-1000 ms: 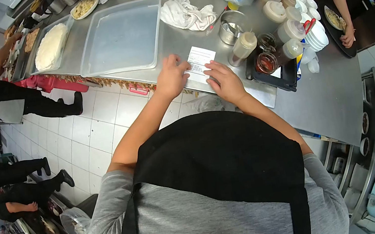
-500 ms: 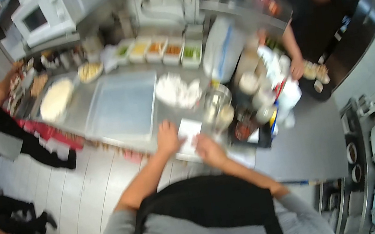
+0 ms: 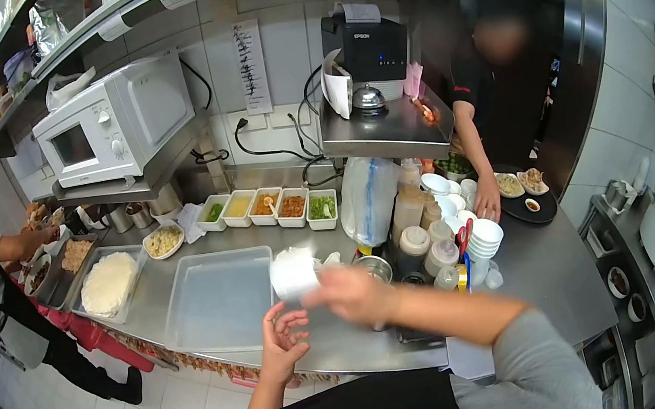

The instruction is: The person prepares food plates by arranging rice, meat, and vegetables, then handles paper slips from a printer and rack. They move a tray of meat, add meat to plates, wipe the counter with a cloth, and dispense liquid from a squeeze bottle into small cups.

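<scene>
My right hand (image 3: 350, 295), blurred by motion, pinches a white piece of what looks like paper (image 3: 293, 274), lifted over the steel counter. Just below and left of it, my left hand (image 3: 285, 342) is empty, its fingers loosely bent and apart. A flat translucent plastic tray or lid (image 3: 218, 303) lies on the counter to the left of my hands. Partly hidden behind the paper and my right hand is more crumpled white material, whose kind I cannot make out.
White tubs of chopped ingredients (image 3: 265, 205) line the back. Sauce bottles (image 3: 416, 248) and stacked white bowls (image 3: 485, 240) crowd the right. A steel shelf (image 3: 385, 135) with a printer and bell overhangs. One co-worker's hand (image 3: 486, 198) is near a black plate (image 3: 531, 208); another person works far left.
The white paper has risen from the counter in my right hand, which moved up and left. My left hand has let go and sits lower. The camera view has tilted upward.
</scene>
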`<state>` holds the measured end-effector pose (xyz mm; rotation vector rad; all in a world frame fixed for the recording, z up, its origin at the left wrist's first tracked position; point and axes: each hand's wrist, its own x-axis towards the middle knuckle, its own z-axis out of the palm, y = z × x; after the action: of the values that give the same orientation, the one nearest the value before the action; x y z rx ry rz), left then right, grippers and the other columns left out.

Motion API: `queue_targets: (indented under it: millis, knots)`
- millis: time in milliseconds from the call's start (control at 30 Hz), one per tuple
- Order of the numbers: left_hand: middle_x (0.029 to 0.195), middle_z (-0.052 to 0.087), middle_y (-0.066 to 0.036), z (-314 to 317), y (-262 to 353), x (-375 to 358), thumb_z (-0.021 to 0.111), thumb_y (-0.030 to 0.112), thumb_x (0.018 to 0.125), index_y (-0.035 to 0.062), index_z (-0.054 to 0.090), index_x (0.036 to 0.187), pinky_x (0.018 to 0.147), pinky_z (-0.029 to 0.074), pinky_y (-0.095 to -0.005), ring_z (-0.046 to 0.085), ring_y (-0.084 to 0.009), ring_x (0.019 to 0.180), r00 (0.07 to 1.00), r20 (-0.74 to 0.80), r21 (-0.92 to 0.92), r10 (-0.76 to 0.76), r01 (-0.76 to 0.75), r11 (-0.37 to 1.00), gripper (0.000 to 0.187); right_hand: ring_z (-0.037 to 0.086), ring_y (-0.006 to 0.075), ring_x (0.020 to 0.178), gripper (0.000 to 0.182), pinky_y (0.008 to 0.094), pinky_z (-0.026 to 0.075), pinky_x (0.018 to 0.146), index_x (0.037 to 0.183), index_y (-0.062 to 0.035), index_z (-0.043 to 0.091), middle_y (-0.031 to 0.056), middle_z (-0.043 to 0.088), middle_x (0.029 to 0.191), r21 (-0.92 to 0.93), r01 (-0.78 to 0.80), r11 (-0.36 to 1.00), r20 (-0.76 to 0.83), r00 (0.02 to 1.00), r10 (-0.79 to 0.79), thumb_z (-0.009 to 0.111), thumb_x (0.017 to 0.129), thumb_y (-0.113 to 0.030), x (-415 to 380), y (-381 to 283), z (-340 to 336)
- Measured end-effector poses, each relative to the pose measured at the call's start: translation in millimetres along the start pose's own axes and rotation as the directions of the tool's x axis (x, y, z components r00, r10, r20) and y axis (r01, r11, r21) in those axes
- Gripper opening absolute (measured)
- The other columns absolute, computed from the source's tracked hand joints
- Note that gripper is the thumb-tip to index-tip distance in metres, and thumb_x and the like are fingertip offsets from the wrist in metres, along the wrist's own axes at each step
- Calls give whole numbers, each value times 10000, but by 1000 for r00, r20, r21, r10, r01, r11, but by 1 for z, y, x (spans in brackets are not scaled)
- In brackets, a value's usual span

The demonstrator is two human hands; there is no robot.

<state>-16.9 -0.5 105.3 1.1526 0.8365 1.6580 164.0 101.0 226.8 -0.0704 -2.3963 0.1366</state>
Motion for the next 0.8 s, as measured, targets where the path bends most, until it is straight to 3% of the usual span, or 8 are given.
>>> queue_targets:
  millis: [67, 167, 333, 433, 533, 633, 767, 800]
  knots:
    - [1309, 448, -133, -4, -13, 0, 745, 67, 690, 92, 351, 1347, 933, 393, -395, 439, -243, 1154, 999, -17, 318, -28, 32, 948, 766, 624, 256, 856, 443, 350, 540, 705, 1035, -124, 657, 85, 622, 972, 8, 224, 975, -182, 959, -219, 591, 649, 83, 82, 25, -52]
    - [1278, 457, -161, -15, -66, -5, 755, 125, 688, 93, 403, 1319, 964, 356, -439, 427, -324, 1153, 983, 86, 918, 164, -142, 370, 723, 621, 252, 815, 412, 311, 528, 698, 986, -125, 673, 52, 643, 907, -461, 412, 786, -312, 754, -578, 571, 659, 105, 204, 77, -134]
    - [1279, 435, -157, -14, -95, -17, 650, 389, 765, 115, 457, 1294, 999, 271, -518, 350, -360, 1249, 990, 136, 988, 38, -138, 62, 627, 627, 222, 944, 479, 300, 516, 790, 1168, -122, 623, 114, 610, 1139, -321, -210, 923, -725, 682, -97, 546, 724, 38, 300, 168, -215]
    - [1272, 448, -163, -10, -89, -17, 648, 346, 782, 115, 489, 1271, 987, 306, -475, 371, -360, 1234, 992, 104, 991, 78, -110, 71, 564, 615, 231, 965, 508, 285, 568, 743, 1226, 5, 551, 172, 550, 1190, 339, -279, 898, -571, 698, 432, 513, 735, 126, 300, 182, -216]
    - [1221, 480, -161, -17, -80, -12, 684, 266, 762, 94, 509, 1244, 959, 350, -456, 409, -353, 1199, 959, 189, 911, 211, -251, 328, 541, 631, 248, 911, 519, 288, 572, 747, 1241, 65, 504, 191, 534, 1197, 434, -203, 878, -523, 736, 429, 502, 729, 154, 292, 172, -209]
    - [1123, 535, -152, -14, -9, 36, 715, 198, 729, 64, 535, 1184, 926, 388, -446, 478, -347, 1119, 855, 364, 817, 369, -484, 314, 507, 636, 243, 893, 532, 291, 564, 730, 1248, 74, 491, 194, 546, 1181, 377, -157, 913, -563, 744, 361, 507, 722, 154, 305, 180, -222]
    - [1209, 526, -185, -13, 176, 180, 662, 90, 713, 25, 483, 1238, 989, 365, -478, 473, -377, 1155, 527, 518, 800, 673, -577, -164, 559, 656, 264, 858, 445, 313, 533, 663, 1211, -23, 564, 203, 599, 1083, 278, -255, 926, -519, 771, 368, 592, 767, -17, 304, 162, -240]
    - [1286, 465, -192, -15, 221, 222, 632, 57, 726, 34, 423, 1299, 1022, 349, -463, 426, -367, 1213, 496, 553, 797, 670, -549, -251, 611, 635, 286, 912, 424, 341, 524, 719, 1201, -46, 574, 193, 585, 1088, -216, -419, 882, -581, 781, 229, 626, 790, -135, 294, 146, -247]
